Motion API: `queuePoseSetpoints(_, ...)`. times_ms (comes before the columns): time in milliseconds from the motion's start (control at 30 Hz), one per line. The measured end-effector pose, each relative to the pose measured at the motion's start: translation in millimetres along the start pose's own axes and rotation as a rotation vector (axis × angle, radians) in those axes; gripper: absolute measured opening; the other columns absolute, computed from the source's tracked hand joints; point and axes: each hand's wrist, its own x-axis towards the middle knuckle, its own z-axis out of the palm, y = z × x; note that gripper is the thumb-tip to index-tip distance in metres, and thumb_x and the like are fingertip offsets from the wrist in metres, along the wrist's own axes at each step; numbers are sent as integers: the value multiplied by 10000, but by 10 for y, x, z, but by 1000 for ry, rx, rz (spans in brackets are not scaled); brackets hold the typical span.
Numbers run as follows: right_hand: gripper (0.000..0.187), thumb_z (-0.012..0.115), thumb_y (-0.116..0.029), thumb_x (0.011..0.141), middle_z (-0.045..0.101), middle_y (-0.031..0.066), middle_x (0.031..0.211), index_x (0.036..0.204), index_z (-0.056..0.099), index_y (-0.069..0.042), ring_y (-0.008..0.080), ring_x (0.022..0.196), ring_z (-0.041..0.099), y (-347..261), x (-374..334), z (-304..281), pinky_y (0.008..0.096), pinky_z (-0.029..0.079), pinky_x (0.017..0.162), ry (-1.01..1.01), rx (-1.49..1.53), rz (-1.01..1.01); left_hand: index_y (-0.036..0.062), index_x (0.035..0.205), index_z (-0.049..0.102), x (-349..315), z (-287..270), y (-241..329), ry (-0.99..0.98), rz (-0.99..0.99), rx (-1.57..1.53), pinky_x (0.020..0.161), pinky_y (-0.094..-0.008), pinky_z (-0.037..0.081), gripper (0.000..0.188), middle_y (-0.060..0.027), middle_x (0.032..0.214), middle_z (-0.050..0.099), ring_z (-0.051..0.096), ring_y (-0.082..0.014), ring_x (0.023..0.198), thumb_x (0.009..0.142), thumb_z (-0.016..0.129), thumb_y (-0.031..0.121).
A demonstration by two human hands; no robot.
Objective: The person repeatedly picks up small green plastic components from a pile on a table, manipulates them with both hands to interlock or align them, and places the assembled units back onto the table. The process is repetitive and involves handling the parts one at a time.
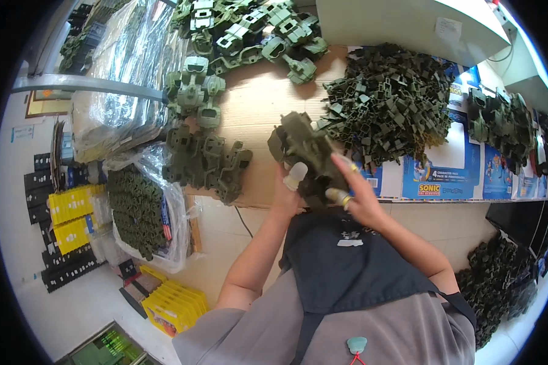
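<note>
Between my two hands is a dark olive-green moulded plastic part (pixel 310 149), shaped like a toy vehicle body, held tilted above the table's front edge. My left hand (pixel 291 187) grips its left lower side, and a white cover shows on the thumb. On the right side, my right hand (pixel 360 193) is closed round the part, with pale covers on its fingers; it is slightly blurred. The part hides some of my fingers. Just left of it stand several similar green plastic bodies (pixel 207 159) at the table's edge.
A large heap of small dark-green plastic pieces (pixel 389 103) lies at the right on the cardboard-covered table (pixel 249 103). More green bodies (pixel 249 30) are stacked at the back. A plastic-lined bin of green parts (pixel 137 210) and yellow boxes (pixel 173 304) stand at the left.
</note>
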Motion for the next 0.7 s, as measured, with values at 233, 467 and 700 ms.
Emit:
queuePoseSetpoints(233, 677, 607, -115, 816, 316, 204, 1383, 1396, 259, -131, 353, 1282, 307, -165, -197, -130, 362, 310, 1011, -171, -115, -43, 140, 1243, 354, -34, 446, -6, 250, -144, 123, 888, -353, 458, 455, -35, 1164, 472, 490, -186, 1078, 859, 589, 198)
queuePoseSetpoints(467, 647, 628, -229, 829, 380, 118, 1359, 1372, 310, -81, 202, 1240, 368, 177, -279, -272, 310, 329, 986, -272, 906, 435, 112, 1267, 381, -116, 513, -46, 54, -96, 26, 851, -316, 461, 502, -35, 1217, 468, 485, -155, 1083, 844, 614, 251)
queuePoseSetpoints(700, 675, 652, -93, 712, 579, 178, 1131, 1326, 372, -70, 316, 1038, 564, 282, -475, -886, 361, 433, 874, -203, 6, 345, 52, 1331, 350, -307, 534, 541, -706, -211, 1225, 969, -359, 333, 656, -123, 1157, 535, 499, -240, 1083, 783, 624, 288)
